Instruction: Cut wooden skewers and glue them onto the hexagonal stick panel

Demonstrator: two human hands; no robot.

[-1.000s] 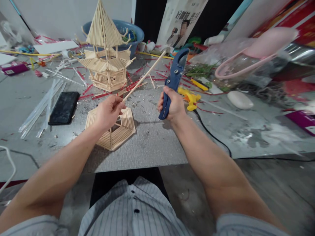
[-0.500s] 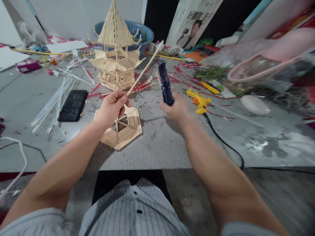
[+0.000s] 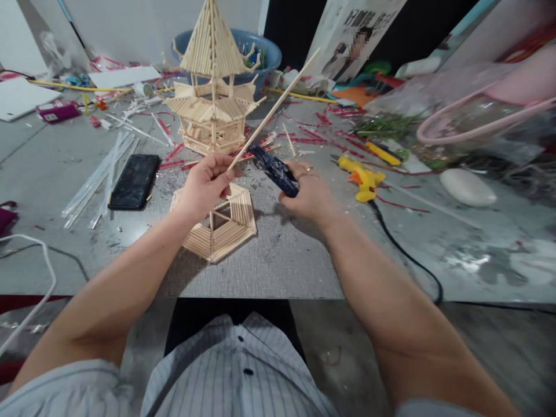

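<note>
My left hand (image 3: pixel 204 184) pinches one end of a thin wooden stick (image 3: pixel 282 101), which slants up to the right. My right hand (image 3: pixel 310 196) is wrapped round a dark blue hand tool (image 3: pixel 278 174), its kind unclear. The tool's tip lies close to the stick, just right of my left fingers; I cannot tell whether they touch. Under my left hand lies a flat polygonal frame (image 3: pixel 237 226) of wooden sticks with spokes in its open middle. Behind stands a tiered stick pagoda (image 3: pixel 212 110) with a pointed roof.
A yellow glue gun (image 3: pixel 362 179) with a black cord lies to the right, near a white oval object (image 3: pixel 468 187). On the left are a black phone (image 3: pixel 134 181) and clear glue sticks (image 3: pixel 99 174). Red strips, a blue basin (image 3: pixel 269 53) and plastic bags crowd the back.
My right hand has tilted the blue tool from upright to slanting left, bringing its tip near the stick. My left hand still holds the stick; the view has shifted slightly.
</note>
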